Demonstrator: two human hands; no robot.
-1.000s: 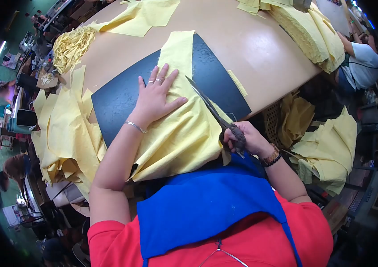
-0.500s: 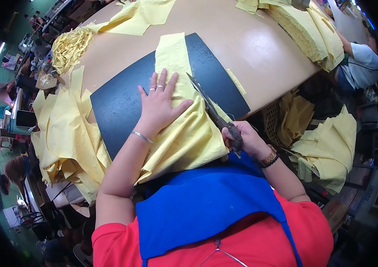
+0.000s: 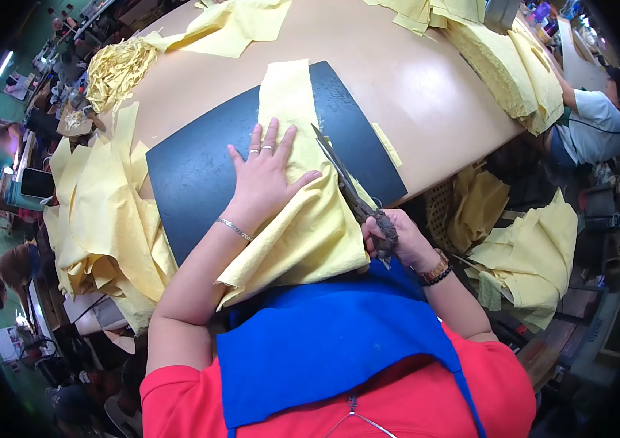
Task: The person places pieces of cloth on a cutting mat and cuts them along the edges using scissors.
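Note:
A yellow cloth (image 3: 303, 226) lies over a dark board (image 3: 200, 146) and hangs down toward the blue apron. My left hand (image 3: 266, 171) rests flat on the cloth with its fingers spread. My right hand (image 3: 401, 237) is closed round the dark, wrapped handles of a pair of scissors (image 3: 346, 179). The long blades point away from me along the cloth's right edge, slightly parted near the tips. A narrow piece of cloth shows just right of the blades.
The board sits on a light brown table (image 3: 427, 87). Yellow cloth pieces (image 3: 105, 212) drape over its left side, beside a heap of scraps (image 3: 116, 73). A thick cloth stack (image 3: 496, 66) stands at the far right, near another person (image 3: 595, 124). More cloth (image 3: 533, 255) lies lower right.
The scissor blades look a little more parted than before. My left hand stays flat on the cloth. The whole view has shifted slightly.

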